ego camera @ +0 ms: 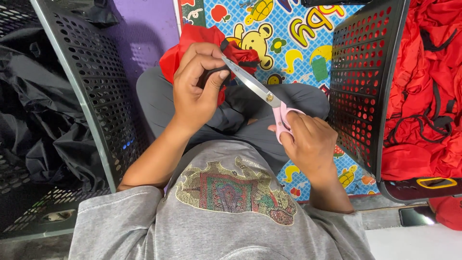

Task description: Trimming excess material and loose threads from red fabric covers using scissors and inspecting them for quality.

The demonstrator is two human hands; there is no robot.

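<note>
While seated cross-legged on the floor, the person works over their lap, grey embellished shirt (pixel 231 212) nearest the camera. Right hand (pixel 310 144) grips pink-handled scissors (pixel 262 91), fingers (pixel 288 126) closed through the handle loops; blades look nearly shut, tips pointing up-left toward the cloth. Left hand (pixel 195 89) is clamped on a red fabric piece (pixel 192 41) with a black strap (pixel 211 74), thumb and fingers pinching strap and cloth together. Blade tip sits right against the left index finger, touching or just beside it, can't tell which. The red fabric is held up above the knees, past the left hand, mostly hidden behind it; the scissor blade meets it at the strap edge.

Risk, as a judgement: blade so near the left fingertips could nick skin if the pinch shifts; loose cloth bunching could put the cut off-line or catch the strap where it isn't meant.

Further out: black perforated crate (pixel 91 96) on the left holding black fabric (pixel 38 120), second black crate (pixel 363 82) on the right full of red garments (pixel 428 96). Colourful cartoon play mat (pixel 288 29) lies under the legs, beyond the hands.
</note>
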